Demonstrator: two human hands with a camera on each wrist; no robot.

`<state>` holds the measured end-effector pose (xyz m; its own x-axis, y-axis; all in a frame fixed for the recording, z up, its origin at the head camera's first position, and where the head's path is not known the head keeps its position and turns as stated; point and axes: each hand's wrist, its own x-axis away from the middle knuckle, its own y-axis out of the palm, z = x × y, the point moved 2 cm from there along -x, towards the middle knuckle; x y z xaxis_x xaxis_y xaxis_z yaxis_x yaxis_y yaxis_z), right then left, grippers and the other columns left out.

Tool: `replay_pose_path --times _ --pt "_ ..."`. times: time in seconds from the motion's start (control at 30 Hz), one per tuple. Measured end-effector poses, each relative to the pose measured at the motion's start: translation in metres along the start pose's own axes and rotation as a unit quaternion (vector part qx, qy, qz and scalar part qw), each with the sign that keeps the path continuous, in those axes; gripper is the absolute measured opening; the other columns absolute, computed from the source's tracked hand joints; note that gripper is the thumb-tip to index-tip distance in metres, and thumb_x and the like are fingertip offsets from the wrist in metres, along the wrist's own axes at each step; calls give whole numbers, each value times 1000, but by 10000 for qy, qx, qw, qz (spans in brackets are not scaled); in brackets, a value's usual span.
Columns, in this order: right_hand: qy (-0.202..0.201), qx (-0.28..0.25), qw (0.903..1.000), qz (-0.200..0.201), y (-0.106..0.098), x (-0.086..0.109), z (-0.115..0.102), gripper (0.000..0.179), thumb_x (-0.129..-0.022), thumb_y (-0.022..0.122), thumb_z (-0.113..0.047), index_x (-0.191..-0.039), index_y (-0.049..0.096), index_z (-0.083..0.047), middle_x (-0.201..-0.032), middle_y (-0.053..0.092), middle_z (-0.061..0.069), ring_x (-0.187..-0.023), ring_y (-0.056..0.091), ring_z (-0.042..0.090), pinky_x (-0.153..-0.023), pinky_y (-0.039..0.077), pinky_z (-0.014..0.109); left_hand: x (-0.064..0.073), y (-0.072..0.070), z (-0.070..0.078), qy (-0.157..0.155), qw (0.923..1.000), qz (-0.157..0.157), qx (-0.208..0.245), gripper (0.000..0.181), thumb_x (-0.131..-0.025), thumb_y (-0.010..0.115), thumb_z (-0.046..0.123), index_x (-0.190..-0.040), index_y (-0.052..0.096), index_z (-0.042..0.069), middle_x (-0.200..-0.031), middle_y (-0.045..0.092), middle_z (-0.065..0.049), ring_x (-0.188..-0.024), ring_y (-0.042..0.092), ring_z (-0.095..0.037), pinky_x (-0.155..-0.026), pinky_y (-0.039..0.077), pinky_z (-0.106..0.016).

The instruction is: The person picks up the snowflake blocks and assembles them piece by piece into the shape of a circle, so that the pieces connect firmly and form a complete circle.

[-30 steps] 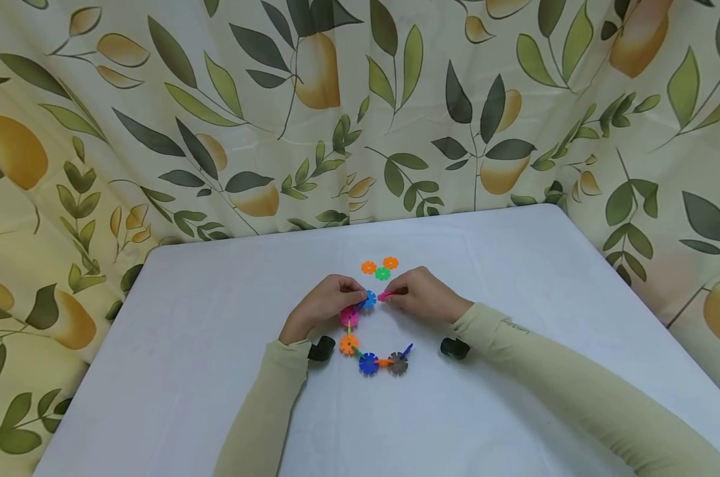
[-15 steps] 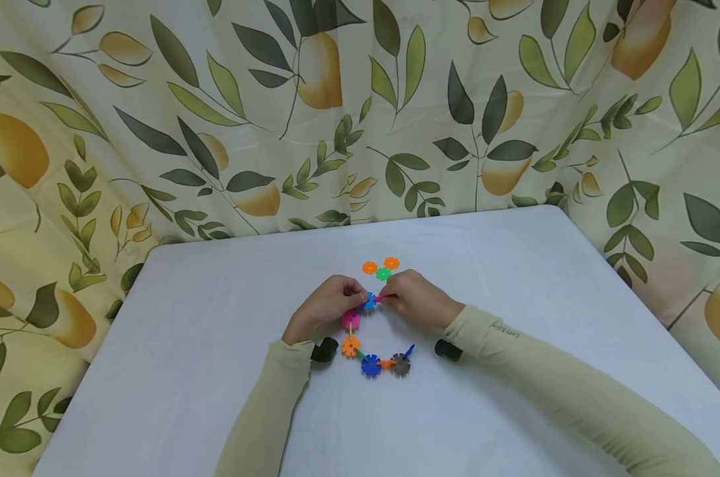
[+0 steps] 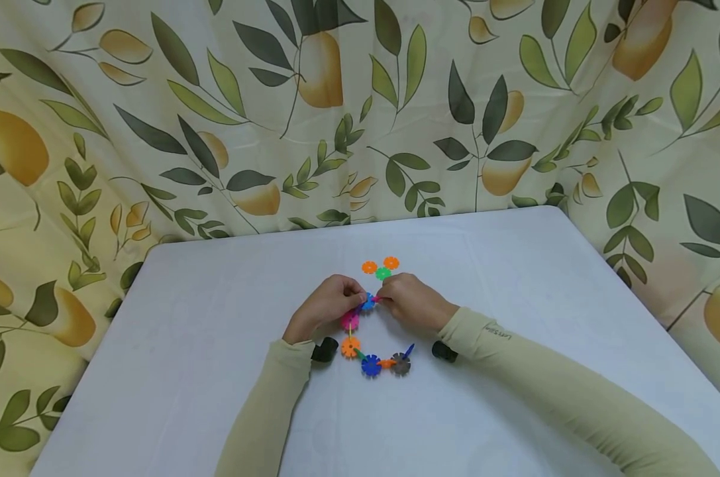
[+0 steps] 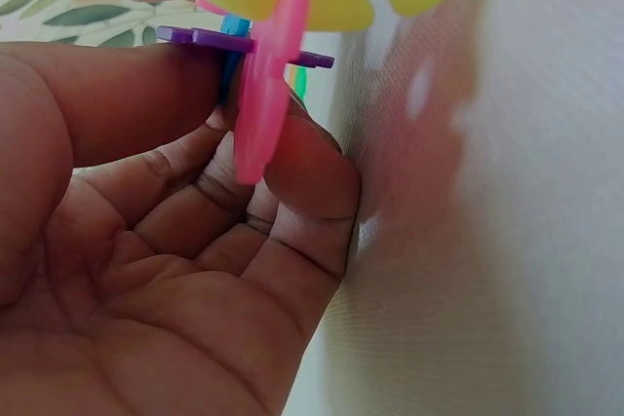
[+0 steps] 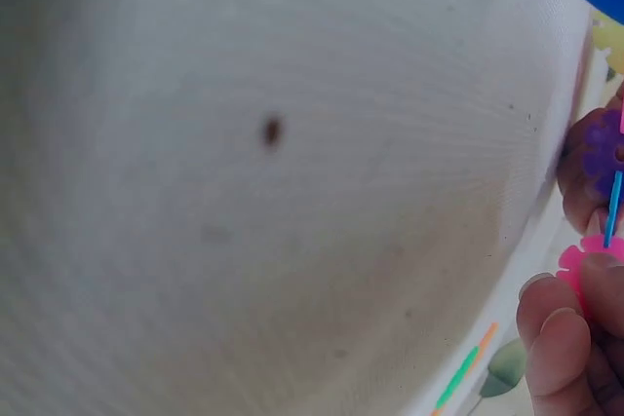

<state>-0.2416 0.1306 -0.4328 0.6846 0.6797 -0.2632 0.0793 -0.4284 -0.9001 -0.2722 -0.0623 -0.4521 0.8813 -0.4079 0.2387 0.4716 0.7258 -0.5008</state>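
A curved chain of slotted flower-shaped plastic discs lies on the table, with orange point(image 3: 350, 347), dark blue point(image 3: 371, 366) and grey-brown point(image 3: 401, 364) discs in its lower part. At the chain's upper end, my left hand point(image 3: 330, 302) pinches the purple disc point(image 4: 200, 37) between thumb and fingers. A light blue disc point(image 3: 368, 302) is slotted onto it, and a pink disc point(image 4: 268, 94) stands close to the fingertips. My right hand point(image 3: 416, 301) pinches another pink disc point(image 5: 571, 262) edge-on at the light blue disc's right rim. Its fingers partly cover that disc.
Two orange discs point(image 3: 391, 263) and a green disc point(image 3: 383, 273) lie loose just beyond the hands. The white-covered table point(image 3: 216, 397) reaches back to a leaf-and-fruit patterned curtain point(image 3: 312, 165).
My right hand has moved left, bringing its pink disc from a small gap up to the light blue disc. My left hand keeps its hold almost in place.
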Motion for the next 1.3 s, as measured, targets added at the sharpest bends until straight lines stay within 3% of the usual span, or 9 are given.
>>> replay_pose_path --times 0.4,0.53,0.73,0.83,1.03,1.23,1.3 --pt "-64 75 9999 -109 1 -4 -1 10 -92 75 10 -93 81 2 -80 72 4 -73 66 16 -77 59 31 1 0 1 15 10000 24 -95 13 -106 68 11 -103 76 1 -89 66 -5 -80 56 -20 -72 47 -28" --pt "68 -212 9992 -336 0 -6 4 12 -94 74 9 -96 82 1 -85 75 3 -77 68 14 -81 60 32 1 0 0 69 10000 -25 -25 13 -106 69 11 -102 76 1 -89 66 -5 -81 56 -19 -73 48 -28" --pt "618 -1055 9876 -986 -11 -12 20 13 -99 77 -8 -108 82 -1 -93 76 -2 -81 66 10 -80 58 30 -1 -2 -5 365 9991 -229 14 12 -107 66 11 -109 76 4 -91 65 -4 -84 56 -19 -77 47 -30" --pt "930 -1313 9822 -971 -19 -15 29 19 -102 76 -14 -111 81 1 -91 75 0 -80 64 14 -75 55 32 -1 -4 -6 489 9983 -326 12 15 -107 65 11 -114 77 6 -91 65 -4 -85 56 -19 -78 45 -32" --pt "1584 -1186 9791 -462 -26 -24 47 22 -104 67 -7 -119 76 7 -101 75 9 -85 62 21 -78 54 35 1 -9 -7 451 9979 -463 57 15 -107 65 13 -114 77 7 -93 66 -5 -84 57 -19 -75 47 -31" --pt "1873 -1044 9746 -654 -17 -35 54 27 -103 67 -6 -126 73 7 -107 75 15 -86 61 26 -81 53 40 4 -12 -7 443 9970 -628 126 18 -107 64 12 -117 77 6 -98 68 -4 -87 57 -19 -77 48 -29" --pt "1903 -857 9753 -730 -13 -37 55 28 -102 67 -5 -127 73 6 -114 75 16 -92 63 28 -89 54 43 4 -13 -7 476 9963 -706 133 20 -107 63 12 -120 77 5 -101 69 -5 -88 58 -19 -78 48 -30"
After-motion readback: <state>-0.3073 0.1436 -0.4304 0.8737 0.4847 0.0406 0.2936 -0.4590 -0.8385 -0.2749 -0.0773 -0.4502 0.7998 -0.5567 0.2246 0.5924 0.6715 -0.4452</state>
